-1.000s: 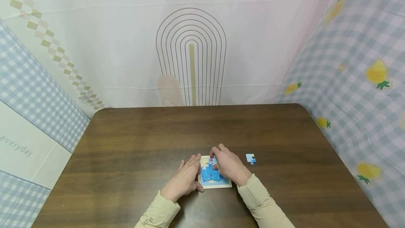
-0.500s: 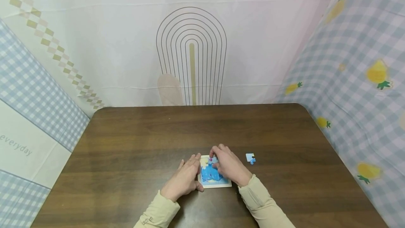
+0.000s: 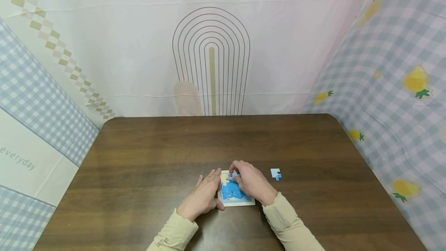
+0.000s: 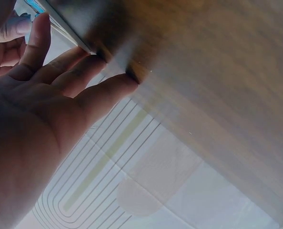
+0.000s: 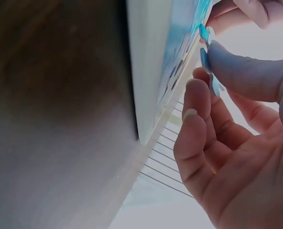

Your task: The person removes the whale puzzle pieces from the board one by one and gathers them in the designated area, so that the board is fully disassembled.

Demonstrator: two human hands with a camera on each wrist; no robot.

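A small square jigsaw puzzle with a pale frame (image 3: 240, 204) and a blue cartoon animal (image 3: 231, 192) lies near the table's front. Along its left edge rests my left hand (image 3: 202, 197), fingers extended and the thumb by the lower-left corner; the left wrist view shows fingertips at the frame's side (image 4: 67, 28). Over the puzzle's upper right, my right hand (image 3: 253, 183) pinches a blue jigsaw piece (image 5: 206, 59) between thumb and fingers. This hand hides the puzzle's right part. Another light-blue jigsaw piece (image 3: 275, 173) lies on the table, right of the right hand.
The brown wooden table (image 3: 146, 158) extends around the puzzle on all sides. Behind it hangs a white cloth (image 3: 139, 49) with printed arches. A checked cloth (image 3: 386, 127) with fruit prints hangs at the right, and another checked cloth (image 3: 45, 100) at the left.
The right hand's fingertips have shifted slightly left, with the pinched jigsaw piece now tilted over the puzzle's top. The left hand and the loose piece have stayed in place.
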